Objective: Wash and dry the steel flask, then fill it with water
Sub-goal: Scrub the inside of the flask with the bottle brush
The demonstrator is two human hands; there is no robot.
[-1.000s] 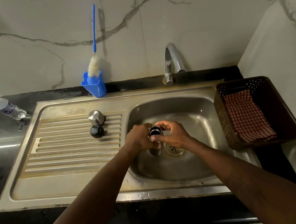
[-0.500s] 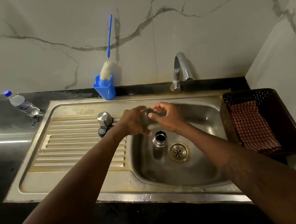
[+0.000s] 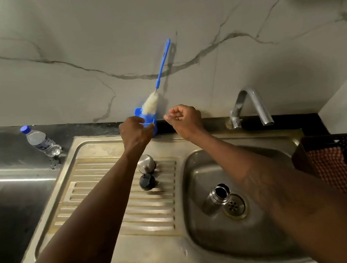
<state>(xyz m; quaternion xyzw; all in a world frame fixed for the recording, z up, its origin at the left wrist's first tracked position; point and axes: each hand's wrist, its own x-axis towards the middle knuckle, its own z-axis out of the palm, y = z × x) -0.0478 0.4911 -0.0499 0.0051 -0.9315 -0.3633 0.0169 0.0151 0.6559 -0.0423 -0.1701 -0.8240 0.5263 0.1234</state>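
Behind the sink (image 3: 93, 143), the left hand (image 3: 135, 132) has its fingers clasped round the blue cup (image 3: 153, 123) holding the brush (image 3: 150, 104), the right hand (image 3: 185, 118) curls empty beside it, and the flask (image 3: 219, 194) stands in the basin.

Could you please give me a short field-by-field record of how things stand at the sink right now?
flask: steel flask stands uncapped in the sink basin, beside the drain
lids: steel cap and black stopper on the drainboard
brush: bottle brush leans in the blue holder
left: left hand grips the blue holder
right: right hand curled, holding nothing, beside the brush
tap: tap shows no running water
cloth: checked cloth lies in the basket
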